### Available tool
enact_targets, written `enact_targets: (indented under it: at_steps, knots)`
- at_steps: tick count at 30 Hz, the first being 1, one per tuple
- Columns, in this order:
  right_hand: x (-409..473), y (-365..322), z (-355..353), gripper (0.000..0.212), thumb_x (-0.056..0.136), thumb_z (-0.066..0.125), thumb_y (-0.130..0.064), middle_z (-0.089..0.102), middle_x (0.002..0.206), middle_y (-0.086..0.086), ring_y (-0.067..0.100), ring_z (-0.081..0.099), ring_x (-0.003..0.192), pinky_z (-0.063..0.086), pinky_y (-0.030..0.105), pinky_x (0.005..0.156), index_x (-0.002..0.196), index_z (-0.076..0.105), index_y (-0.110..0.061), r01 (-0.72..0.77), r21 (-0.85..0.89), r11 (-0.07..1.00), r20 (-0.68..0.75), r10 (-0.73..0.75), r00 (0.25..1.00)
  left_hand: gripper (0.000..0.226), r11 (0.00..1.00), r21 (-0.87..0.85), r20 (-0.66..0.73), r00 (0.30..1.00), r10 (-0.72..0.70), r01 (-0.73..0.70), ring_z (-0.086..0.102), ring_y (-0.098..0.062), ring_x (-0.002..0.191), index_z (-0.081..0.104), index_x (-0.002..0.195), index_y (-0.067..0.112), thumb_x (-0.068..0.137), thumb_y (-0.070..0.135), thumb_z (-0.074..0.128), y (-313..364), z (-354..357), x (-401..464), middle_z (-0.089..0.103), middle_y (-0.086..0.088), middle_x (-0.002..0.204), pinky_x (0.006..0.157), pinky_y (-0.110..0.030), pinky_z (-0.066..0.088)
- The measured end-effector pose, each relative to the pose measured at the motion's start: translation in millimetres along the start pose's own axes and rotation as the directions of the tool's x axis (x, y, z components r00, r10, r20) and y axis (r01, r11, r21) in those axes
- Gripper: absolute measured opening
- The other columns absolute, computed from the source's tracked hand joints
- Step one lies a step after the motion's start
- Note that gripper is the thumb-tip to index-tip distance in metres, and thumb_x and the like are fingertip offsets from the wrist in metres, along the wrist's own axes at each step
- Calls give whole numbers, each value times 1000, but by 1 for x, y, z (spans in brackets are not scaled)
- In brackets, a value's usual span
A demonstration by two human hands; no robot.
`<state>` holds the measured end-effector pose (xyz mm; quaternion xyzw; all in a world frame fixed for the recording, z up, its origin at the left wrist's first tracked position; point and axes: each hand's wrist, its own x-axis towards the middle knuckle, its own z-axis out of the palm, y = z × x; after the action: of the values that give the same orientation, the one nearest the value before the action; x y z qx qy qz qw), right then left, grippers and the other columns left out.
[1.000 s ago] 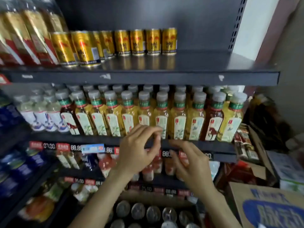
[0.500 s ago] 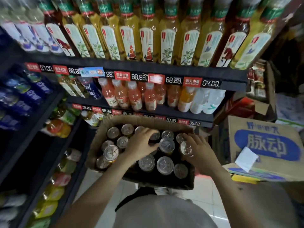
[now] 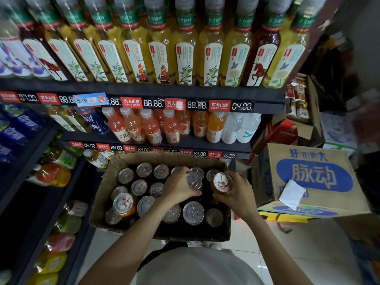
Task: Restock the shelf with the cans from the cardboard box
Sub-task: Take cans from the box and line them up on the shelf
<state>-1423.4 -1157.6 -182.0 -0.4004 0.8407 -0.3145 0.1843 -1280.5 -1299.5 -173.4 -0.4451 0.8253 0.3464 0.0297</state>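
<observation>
An open cardboard box [image 3: 115,167] stands in front of me below the shelves, holding several gold cans with silver tops [image 3: 192,212]. My left hand [image 3: 178,187] grips one can [image 3: 194,180] near the box's far right, raised a little above the others. Beside it, my right hand [image 3: 236,197] grips a second can [image 3: 222,183], also lifted. A further can [image 3: 123,203] sticks up at the box's left side.
Dark shelves [image 3: 185,93] with yellow tea bottles [image 3: 185,50] and orange juice bottles [image 3: 152,128] rise behind the box. A side rack [image 3: 30,161] of blue and green bottles stands left. A large blue-printed carton [image 3: 308,177] sits right. White tiled floor [image 3: 257,243] lies below.
My view dropped from the upper shelves to the box. Both hands came down into the box, closed on a can each and have raised them slightly.
</observation>
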Motion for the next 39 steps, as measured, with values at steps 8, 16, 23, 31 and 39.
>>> enact_targets:
  at_steps: [8, 16, 23, 31, 39]
  knots:
    - [22, -63, -68, 59, 64, 77, -30, 62, 117, -3, 14, 60, 107, 52, 33, 88, 120, 57, -30, -156, 727, 668, 150, 67, 986, 44, 764, -630, -187, 982, 27, -141, 49, -1, 91, 54, 99, 40, 63, 54, 75, 30, -100, -23, 51, 24, 92, 72, -15, 37]
    - [43, -151, -135, 48, 61, 68, -41, 63, 105, -8, 8, 60, 99, 48, 19, 74, 106, 55, -31, 49, 713, 700, 65, -135, 989, 64, 677, -648, -369, 922, 121, -348, 55, -5, 99, 57, 92, 38, 40, 72, 70, 73, -182, -33, 58, 21, 96, 71, -20, 39]
    - [74, -229, -221, 45, 62, 74, -56, 65, 86, -9, -4, 63, 75, 50, 13, 65, 93, 57, -28, 413, 551, 725, -181, -379, 907, 36, 679, -222, -650, 625, 431, -699, 57, 8, 77, 55, 82, 31, 63, 61, 59, 138, -278, -43, 62, 26, 79, 67, -10, 44]
    - [114, -294, -297, 51, 59, 70, -62, 63, 82, -4, 11, 63, 77, 49, 22, 69, 87, 55, -23, 571, 379, 729, -320, -475, 820, 60, 672, 86, -707, 430, 561, -735, 60, 0, 79, 58, 86, 19, 62, 74, 50, 214, -358, -35, 62, 16, 81, 70, -23, 46]
    - [187, -309, -350, 46, 74, 75, -35, 60, 97, -3, 15, 60, 93, 52, 35, 82, 109, 52, -15, 547, 331, 769, -431, -392, 813, 57, 744, 255, -746, 364, 558, -617, 62, -10, 91, 64, 105, 22, 72, 68, 60, 284, -401, 27, 69, 7, 101, 73, -28, 51]
